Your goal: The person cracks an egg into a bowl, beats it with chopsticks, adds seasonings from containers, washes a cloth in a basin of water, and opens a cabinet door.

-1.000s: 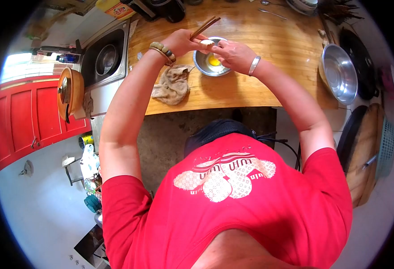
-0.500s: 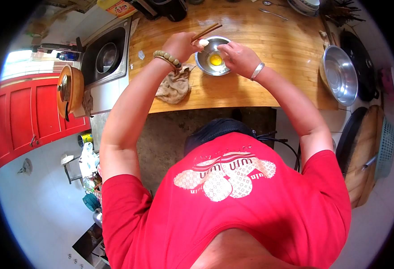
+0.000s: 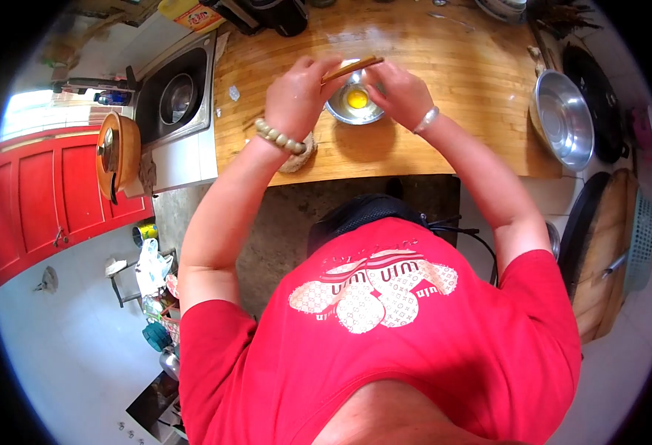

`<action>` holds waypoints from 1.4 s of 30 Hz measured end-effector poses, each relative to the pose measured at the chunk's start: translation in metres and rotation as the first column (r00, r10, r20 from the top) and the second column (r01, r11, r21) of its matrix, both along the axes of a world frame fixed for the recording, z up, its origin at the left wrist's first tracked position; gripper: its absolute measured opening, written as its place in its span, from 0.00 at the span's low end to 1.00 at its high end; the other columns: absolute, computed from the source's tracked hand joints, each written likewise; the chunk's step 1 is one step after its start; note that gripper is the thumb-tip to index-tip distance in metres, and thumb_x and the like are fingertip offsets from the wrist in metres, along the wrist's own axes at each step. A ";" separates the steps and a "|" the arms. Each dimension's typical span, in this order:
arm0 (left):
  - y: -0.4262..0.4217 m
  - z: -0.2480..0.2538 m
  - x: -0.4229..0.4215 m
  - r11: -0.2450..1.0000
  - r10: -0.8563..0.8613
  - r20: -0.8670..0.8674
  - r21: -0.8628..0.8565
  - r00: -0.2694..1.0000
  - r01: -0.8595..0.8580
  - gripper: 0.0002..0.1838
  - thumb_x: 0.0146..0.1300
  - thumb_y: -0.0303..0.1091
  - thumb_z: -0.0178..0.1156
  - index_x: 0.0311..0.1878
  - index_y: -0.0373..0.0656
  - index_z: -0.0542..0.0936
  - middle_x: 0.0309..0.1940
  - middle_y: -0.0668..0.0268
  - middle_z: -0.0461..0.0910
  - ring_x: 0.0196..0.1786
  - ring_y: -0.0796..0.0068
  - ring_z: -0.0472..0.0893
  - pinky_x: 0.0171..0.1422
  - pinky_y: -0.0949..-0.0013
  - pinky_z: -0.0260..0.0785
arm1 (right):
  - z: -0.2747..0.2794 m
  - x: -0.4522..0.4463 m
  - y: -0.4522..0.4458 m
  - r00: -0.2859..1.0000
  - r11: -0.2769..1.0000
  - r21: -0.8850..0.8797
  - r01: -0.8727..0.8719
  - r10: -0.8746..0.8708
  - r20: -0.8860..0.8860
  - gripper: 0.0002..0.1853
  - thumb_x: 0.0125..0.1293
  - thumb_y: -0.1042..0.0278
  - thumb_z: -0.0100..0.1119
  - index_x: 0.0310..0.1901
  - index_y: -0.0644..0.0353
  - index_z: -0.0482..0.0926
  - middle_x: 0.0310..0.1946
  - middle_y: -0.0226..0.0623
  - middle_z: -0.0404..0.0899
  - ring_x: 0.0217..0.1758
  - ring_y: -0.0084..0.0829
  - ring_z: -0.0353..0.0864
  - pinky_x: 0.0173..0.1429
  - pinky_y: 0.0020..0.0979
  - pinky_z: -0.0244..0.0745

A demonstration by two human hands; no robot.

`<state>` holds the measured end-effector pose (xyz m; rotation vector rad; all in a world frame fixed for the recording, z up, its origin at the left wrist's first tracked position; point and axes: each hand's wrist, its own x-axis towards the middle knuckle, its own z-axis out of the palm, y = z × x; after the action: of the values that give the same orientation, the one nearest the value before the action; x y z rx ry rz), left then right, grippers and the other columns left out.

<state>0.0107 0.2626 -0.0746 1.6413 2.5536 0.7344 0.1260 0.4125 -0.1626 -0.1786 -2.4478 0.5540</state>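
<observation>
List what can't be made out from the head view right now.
Head view: left hand: palm hidden by the back of the hand, so anything held besides the chopsticks can't be told.
Head view: right hand: contact with the chopsticks unclear; too small and blurred.
Head view: cloth: full outline hidden by the left wrist and bracelet.
Head view: stacked bowls: cut off by the top edge.

Chopsticks (image 3: 352, 70) — now over the bowl (image 3: 353, 116)
</observation>
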 end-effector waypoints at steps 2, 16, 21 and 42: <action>-0.004 -0.025 -0.007 0.977 0.049 0.021 -0.209 0.999 -0.044 0.16 0.53 0.37 0.60 0.46 0.47 0.77 0.34 0.59 0.77 0.38 0.59 0.76 0.41 0.62 0.67 | -0.008 0.008 -0.007 0.994 0.999 -0.029 0.030 -0.026 0.110 0.16 0.54 0.64 0.55 0.44 0.57 0.69 0.36 0.39 0.75 0.35 0.39 0.77 0.37 0.33 0.74; -0.007 -0.043 -0.013 0.956 0.150 0.319 -0.289 0.936 -0.055 0.17 0.51 0.37 0.62 0.45 0.46 0.77 0.35 0.59 0.77 0.35 0.63 0.77 0.39 0.65 0.67 | -0.001 0.008 -0.002 0.962 0.999 -0.045 0.007 0.005 0.272 0.17 0.52 0.65 0.58 0.44 0.56 0.70 0.36 0.37 0.76 0.38 0.38 0.76 0.40 0.33 0.73; -0.006 -0.045 -0.012 0.996 0.088 0.299 -0.002 0.950 -0.091 0.15 0.52 0.37 0.62 0.43 0.44 0.78 0.30 0.59 0.77 0.32 0.64 0.77 0.37 0.66 0.67 | 0.009 0.010 -0.007 0.997 0.993 -0.108 -0.041 0.033 -0.073 0.18 0.50 0.67 0.60 0.44 0.55 0.71 0.37 0.38 0.76 0.39 0.37 0.76 0.41 0.34 0.73; -0.008 -0.047 -0.019 0.957 0.190 0.349 -0.275 0.918 -0.094 0.15 0.51 0.36 0.62 0.43 0.44 0.78 0.33 0.58 0.78 0.33 0.61 0.77 0.37 0.65 0.68 | 0.010 0.011 -0.009 0.979 0.991 -0.060 -0.119 0.107 -0.173 0.21 0.48 0.71 0.62 0.46 0.58 0.71 0.37 0.39 0.75 0.38 0.38 0.74 0.42 0.32 0.72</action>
<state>-0.0083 0.2550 -0.1217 1.1231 2.3878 0.6219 0.1370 0.4035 -0.1526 -0.0189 -2.2841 0.6771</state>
